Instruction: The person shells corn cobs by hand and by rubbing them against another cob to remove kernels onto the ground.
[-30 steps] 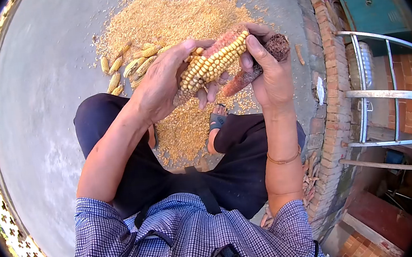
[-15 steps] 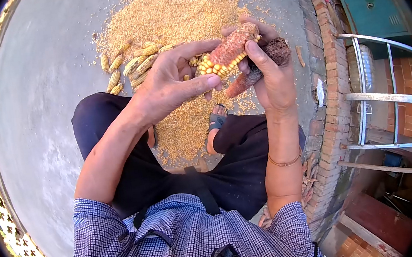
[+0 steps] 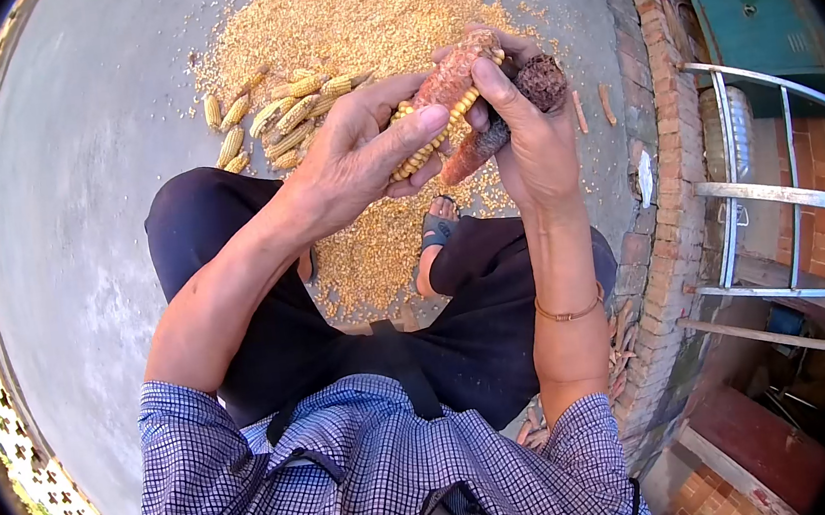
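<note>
A partly shelled ear of corn [image 3: 445,88] slants between my hands, its upper side bare and reddish, with yellow kernels left along its lower side. My left hand [image 3: 365,142] grips its lower end, thumb laid across the kernels. Closed in my right hand [image 3: 532,129] is a dark, bare corncob [image 3: 482,150], its rough end sticking out beside the thumb. The right thumb also presses the upper end of the ear. Below and beyond the hands, loose corn kernels [image 3: 348,23] cover the ground, with several unshelled ears [image 3: 292,114] lying to the left.
A low brick edging [image 3: 668,150] runs along the right, beside a metal railing [image 3: 778,194] and a green cabinet [image 3: 748,6]. Bare cobs [image 3: 622,341] lie near my right elbow. My sandalled foot [image 3: 437,227] rests among the kernels.
The ear has turned in my hands and tilts more steeply, showing a row of kernels along its side. My left thumb has moved up onto it. Both hands keep their hold.
</note>
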The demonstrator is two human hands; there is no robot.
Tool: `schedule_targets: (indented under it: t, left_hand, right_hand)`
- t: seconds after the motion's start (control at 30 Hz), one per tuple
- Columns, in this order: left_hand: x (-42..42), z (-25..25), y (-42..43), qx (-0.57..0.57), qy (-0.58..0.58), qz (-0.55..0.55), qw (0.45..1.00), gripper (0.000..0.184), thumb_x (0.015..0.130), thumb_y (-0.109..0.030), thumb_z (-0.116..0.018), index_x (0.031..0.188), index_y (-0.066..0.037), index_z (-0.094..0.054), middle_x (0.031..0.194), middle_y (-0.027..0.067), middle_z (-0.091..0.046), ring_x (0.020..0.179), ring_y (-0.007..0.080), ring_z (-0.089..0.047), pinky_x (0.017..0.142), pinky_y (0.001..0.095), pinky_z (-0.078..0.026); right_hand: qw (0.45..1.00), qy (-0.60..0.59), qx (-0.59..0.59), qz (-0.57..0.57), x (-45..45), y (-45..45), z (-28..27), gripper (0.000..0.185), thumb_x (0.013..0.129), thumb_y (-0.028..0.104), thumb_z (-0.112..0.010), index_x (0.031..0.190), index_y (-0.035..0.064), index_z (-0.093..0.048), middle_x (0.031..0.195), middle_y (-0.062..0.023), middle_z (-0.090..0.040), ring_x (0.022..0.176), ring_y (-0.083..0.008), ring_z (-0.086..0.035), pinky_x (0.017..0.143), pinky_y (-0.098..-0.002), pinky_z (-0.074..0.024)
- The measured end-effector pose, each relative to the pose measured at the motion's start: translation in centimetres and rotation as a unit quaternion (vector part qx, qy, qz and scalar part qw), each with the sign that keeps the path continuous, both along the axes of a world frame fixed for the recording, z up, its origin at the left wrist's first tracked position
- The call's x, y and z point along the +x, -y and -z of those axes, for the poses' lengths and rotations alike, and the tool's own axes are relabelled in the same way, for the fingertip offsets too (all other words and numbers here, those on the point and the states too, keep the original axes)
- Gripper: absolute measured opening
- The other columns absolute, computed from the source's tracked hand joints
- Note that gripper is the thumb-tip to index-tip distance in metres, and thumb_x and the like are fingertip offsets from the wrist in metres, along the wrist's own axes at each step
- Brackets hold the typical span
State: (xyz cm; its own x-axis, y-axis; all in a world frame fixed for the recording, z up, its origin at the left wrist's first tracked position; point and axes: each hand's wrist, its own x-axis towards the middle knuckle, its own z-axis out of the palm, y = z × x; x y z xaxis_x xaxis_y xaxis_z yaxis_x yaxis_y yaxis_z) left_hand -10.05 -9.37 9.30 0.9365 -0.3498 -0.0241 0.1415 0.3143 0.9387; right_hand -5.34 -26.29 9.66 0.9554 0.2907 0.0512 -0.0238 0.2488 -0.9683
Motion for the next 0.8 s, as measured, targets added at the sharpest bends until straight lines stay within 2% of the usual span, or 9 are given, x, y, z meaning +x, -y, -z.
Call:
schedule_targets:
  t: [0.17, 0.27, 0.37, 0.47, 0.8]
  left_hand:
    - [-0.4, 0.2, 0.4, -0.032, -0.027, -0.015, 0.999, 0.049, 0.099, -0.04, -0.051, 0.127, 0.0, -0.052, 0.081, 0.0005, -0.051, 0.056, 0.005, -0.045, 0.045, 0.0182, -0.03]
    - [-0.5, 0.3, 0.6, -0.043, -0.057, -0.032, 0.997, 0.046, 0.1, -0.04, -0.05, 0.121, 0.0, -0.054, 0.08, 0.0011, -0.052, 0.055, 0.0049, -0.044, 0.044, 0.0184, -0.029]
    - [-0.5, 0.4, 0.6, -0.049, -0.075, -0.036, 0.995, 0.043, 0.101, -0.04, -0.049, 0.115, 0.0, -0.056, 0.078, 0.0012, -0.051, 0.054, 0.0049, -0.043, 0.043, 0.0186, -0.029]
    - [-0.3, 0.2, 0.6, -0.034, -0.076, -0.037, 0.996, 0.042, 0.101, -0.04, -0.048, 0.11, 0.0, -0.056, 0.076, 0.0011, -0.05, 0.053, 0.0049, -0.042, 0.043, 0.0189, -0.028]
    - [-0.2, -0.2, 0.4, -0.013, -0.113, -0.041, 0.993, 0.042, 0.102, -0.043, -0.046, 0.098, -0.002, -0.055, 0.071, 0.0008, -0.049, 0.05, 0.0049, -0.04, 0.041, 0.0191, -0.026]
  right_hand:
    - [1.0, 0.007, 0.01, 0.009, 0.1, -0.1, 0.6, 0.027, 0.093, 0.015, -0.064, 0.117, 0.0031, -0.059, 0.107, -0.0141, -0.068, 0.07, -0.0061, -0.051, 0.065, -0.0215, -0.0446]
    - [1.0, 0.003, -0.003, 0.023, -0.1, -0.2, 0.5, 0.029, 0.092, 0.014, -0.066, 0.117, 0.0021, -0.059, 0.101, -0.0097, -0.068, 0.069, -0.0061, -0.051, 0.063, -0.0211, -0.0444]
    - [0.999, 0.005, -0.017, 0.046, -0.6, -0.5, 0.2, 0.033, 0.09, 0.015, -0.069, 0.117, 0.0003, -0.059, 0.092, -0.0047, -0.066, 0.069, -0.0063, -0.052, 0.062, -0.0207, -0.0441]
    - [0.997, 0.022, -0.005, 0.079, -0.3, -1.0, 0.6, 0.027, 0.087, 0.017, -0.073, 0.108, 0.0012, -0.064, 0.077, 0.0007, -0.063, 0.06, -0.0037, -0.055, 0.05, -0.0181, -0.0435]
    - [0.996, 0.042, -0.027, 0.077, -0.5, -1.0, 0.8, 0.027, 0.087, 0.019, -0.074, 0.106, 0.0023, -0.065, 0.076, 0.0009, -0.062, 0.06, -0.0039, -0.055, 0.047, -0.0184, -0.0429]
